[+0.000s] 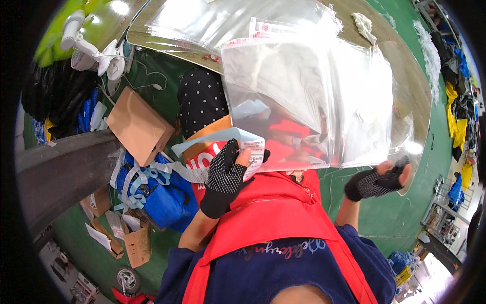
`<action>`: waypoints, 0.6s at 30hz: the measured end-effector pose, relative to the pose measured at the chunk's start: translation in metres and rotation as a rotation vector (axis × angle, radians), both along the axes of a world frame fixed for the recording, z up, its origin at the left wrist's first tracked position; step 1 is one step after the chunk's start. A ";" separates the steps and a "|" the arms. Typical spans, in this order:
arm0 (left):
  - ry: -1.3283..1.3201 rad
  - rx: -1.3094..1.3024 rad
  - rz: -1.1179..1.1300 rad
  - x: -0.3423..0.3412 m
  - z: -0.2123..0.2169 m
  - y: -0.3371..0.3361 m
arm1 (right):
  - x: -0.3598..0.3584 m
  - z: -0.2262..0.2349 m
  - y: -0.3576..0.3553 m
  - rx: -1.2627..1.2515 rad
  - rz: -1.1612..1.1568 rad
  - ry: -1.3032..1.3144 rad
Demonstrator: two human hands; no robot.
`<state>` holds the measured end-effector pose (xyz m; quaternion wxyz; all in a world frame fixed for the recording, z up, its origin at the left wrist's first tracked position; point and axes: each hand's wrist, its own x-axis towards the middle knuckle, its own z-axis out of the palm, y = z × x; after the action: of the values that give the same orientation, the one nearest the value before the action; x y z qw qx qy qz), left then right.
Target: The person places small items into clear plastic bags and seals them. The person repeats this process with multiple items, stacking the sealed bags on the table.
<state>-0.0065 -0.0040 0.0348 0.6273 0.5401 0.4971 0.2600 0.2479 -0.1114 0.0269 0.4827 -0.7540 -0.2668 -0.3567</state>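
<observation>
- The left hand (pixel 224 172), in a black glove with white dots and bare fingertips, is closed in a pinch, with the thumb pressed on a strip of printed white labels (pixel 255 155).
- The label strip sits in front of the person's lap, its printed end by the lower left corner of the nearer bags; a pale band trails from the hand toward the left.
- The right hand (pixel 378 181), gloved the same way, is well apart from the left, its fingers loosely bent and partly spread; nothing shows in its grasp. It is just beside the lower right edge of the bags, and whether it touches them I cannot tell.
- Clear plastic bags (pixel 283 76) lie flat in front of the person, their lower edge reaching over the lap; a second stack of clear bags (pixel 362 106) lies against them on the right.
- Both rest on a surface (pixel 417 96) with a rounded edge, where a crumpled white cloth (pixel 363 28) lies near the far side.
- The person wears a red apron (pixel 283 218) over a navy shirt (pixel 283 268).
- To the left are a brown cardboard box (pixel 136 124) and, below it, a blue bag (pixel 169 200).
- Farther out, the floor (pixel 392 218) is green.
</observation>
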 end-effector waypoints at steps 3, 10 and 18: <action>0.088 0.076 -0.112 -0.002 0.019 -0.002 | -0.054 0.001 0.018 -0.467 0.769 0.257; 0.279 0.147 -0.242 -0.026 0.024 -0.005 | -0.100 0.021 0.080 -0.487 1.304 0.793; 0.446 0.130 -0.440 -0.034 0.027 0.002 | -0.088 0.011 0.079 -0.660 1.506 0.796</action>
<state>-0.0407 -0.0020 0.0616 0.5082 0.7175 0.4757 0.0246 0.1597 -0.0327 0.0377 0.4040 -0.5478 -0.5907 0.4334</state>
